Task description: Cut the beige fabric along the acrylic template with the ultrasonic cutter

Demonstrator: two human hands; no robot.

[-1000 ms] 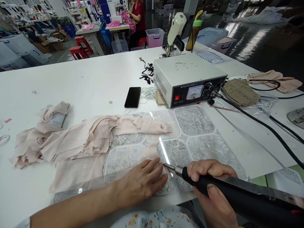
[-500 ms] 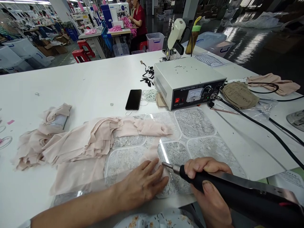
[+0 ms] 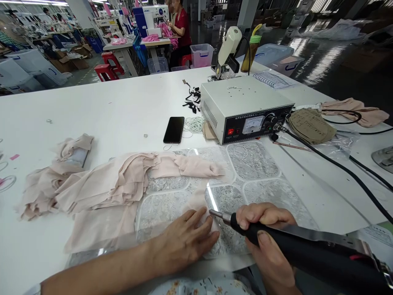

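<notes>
My left hand point(image 3: 187, 241) lies palm down, fingers stretched out, pressing a thin strip of beige fabric point(image 3: 198, 200) onto a clear mat with grey marbled panels point(image 3: 166, 209). My right hand point(image 3: 270, 237) is wrapped round the black body of a handheld ultrasonic welding gun point(image 3: 307, 250). Its pointed metal tip meets the fabric just right of my left fingertips. Part of the strip is hidden under my left hand. Beyond it a folded beige piece point(image 3: 187, 164) lies across the mat, beside a layered stack of beige fabric point(image 3: 113, 180).
A grey control box point(image 3: 245, 106) with a dial stands behind the mat, its black cable point(image 3: 334, 162) running along the right. A phone point(image 3: 173, 130), coiled elastic cord point(image 3: 194, 124) and brown templates point(image 3: 311, 126) lie nearby. A co-worker in red point(image 3: 181, 28) sits at a sewing machine.
The view has shifted slightly. The rear of the welding gun has swung a little toward me, while its tip stays beside my left fingers. My left hand holds nearly the same place.
</notes>
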